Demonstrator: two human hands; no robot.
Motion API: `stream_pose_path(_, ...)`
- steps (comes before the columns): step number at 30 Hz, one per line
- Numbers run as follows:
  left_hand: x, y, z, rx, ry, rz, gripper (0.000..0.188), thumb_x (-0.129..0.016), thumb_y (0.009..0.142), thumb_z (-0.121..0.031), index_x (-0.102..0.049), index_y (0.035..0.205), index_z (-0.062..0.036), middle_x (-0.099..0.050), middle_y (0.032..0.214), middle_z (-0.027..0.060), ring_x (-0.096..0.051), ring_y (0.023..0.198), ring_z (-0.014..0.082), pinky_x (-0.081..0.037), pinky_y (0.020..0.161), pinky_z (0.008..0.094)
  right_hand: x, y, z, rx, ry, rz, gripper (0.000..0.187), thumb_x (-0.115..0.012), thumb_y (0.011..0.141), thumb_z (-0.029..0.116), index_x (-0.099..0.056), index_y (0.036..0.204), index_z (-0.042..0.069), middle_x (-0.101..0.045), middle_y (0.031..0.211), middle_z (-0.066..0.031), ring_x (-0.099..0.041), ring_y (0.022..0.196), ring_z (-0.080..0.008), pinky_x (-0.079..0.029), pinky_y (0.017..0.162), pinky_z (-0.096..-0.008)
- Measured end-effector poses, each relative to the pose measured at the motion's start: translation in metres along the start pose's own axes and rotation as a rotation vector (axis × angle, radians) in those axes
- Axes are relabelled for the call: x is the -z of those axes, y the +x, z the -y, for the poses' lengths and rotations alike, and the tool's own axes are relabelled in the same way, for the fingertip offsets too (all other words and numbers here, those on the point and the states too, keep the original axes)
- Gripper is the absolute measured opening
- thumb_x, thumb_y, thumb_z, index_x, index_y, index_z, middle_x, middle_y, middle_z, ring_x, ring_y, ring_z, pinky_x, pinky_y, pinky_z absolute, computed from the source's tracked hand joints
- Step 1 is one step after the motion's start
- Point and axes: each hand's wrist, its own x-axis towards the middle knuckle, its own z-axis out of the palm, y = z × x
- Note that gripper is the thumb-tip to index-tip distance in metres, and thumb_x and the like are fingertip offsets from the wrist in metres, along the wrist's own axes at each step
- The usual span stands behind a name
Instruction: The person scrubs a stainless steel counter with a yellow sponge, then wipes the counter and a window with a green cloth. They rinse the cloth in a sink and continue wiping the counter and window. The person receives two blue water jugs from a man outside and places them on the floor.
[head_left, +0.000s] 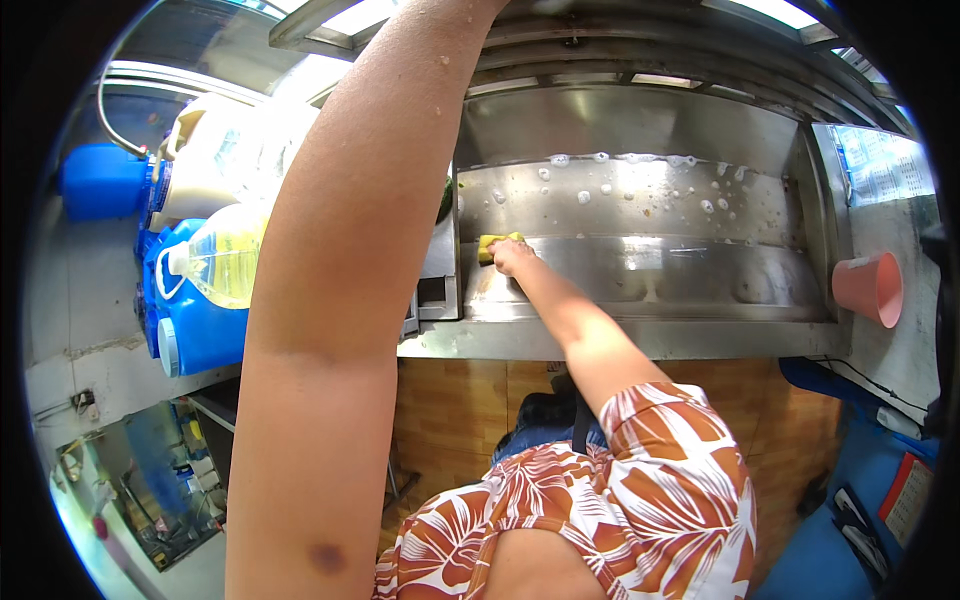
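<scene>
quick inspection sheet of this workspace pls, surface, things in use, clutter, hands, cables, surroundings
surface: steel, wet, with white foam spots mostly toward the far side
things in use: yellow sponge, at the left part of the steel
clutter: pink cup at the right; blue container and bottle of yellow liquid at the left
hands: right hand holds the sponge against the steel; left hand out of view, its arm crossing the picture
cables: thin black cable at the right
surroundings: brown floor below the near edge; metal bars along the top

Bright glare streaks the steel basin (690, 275) (fisheye edges bend).
</scene>
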Motion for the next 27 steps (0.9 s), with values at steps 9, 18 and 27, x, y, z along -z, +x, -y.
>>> stream_pose_path(9,0.004,-0.001,0.002,-0.023,-0.049,-0.026,0.077,-0.06,0.076,-0.071,-0.065,0.113,-0.0033,-0.064,0.116,0.0204,-0.058,0.114,0.0347,-0.045,0.096,0.045,-0.072,-0.081,0.014,0.325,-0.078,-0.18,0.033,-0.042,0.085,0.005,-0.06,0.111,0.015,-0.06,0.112,-0.0075,-0.058,0.108,-0.0281,-0.052,0.088,-0.0403)
stream_pose_path(18,0.005,0.001,-0.002,0.003,-0.026,0.043,0.075,-0.059,0.077,-0.069,-0.065,0.115,-0.0043,-0.063,0.118,0.0195,-0.058,0.114,0.0347,-0.045,0.096,0.0444,-0.022,0.009,0.022,0.034,-0.018,0.102,0.033,-0.051,0.083,0.008,-0.058,0.115,0.015,-0.056,0.125,-0.01,-0.055,0.114,-0.0322,-0.05,0.091,-0.044)
stream_pose_path(27,0.0,0.005,-0.005,-0.002,-0.032,0.04,0.072,-0.06,0.078,-0.067,-0.064,0.115,-0.0044,-0.063,0.118,0.0196,-0.058,0.112,0.0341,-0.045,0.095,0.0437,-0.045,-0.02,0.02,0.185,0.086,-0.078,0.037,-0.051,0.08,0.001,-0.063,0.112,0.014,-0.06,0.12,-0.0092,-0.056,0.114,-0.0321,-0.051,0.091,-0.043)
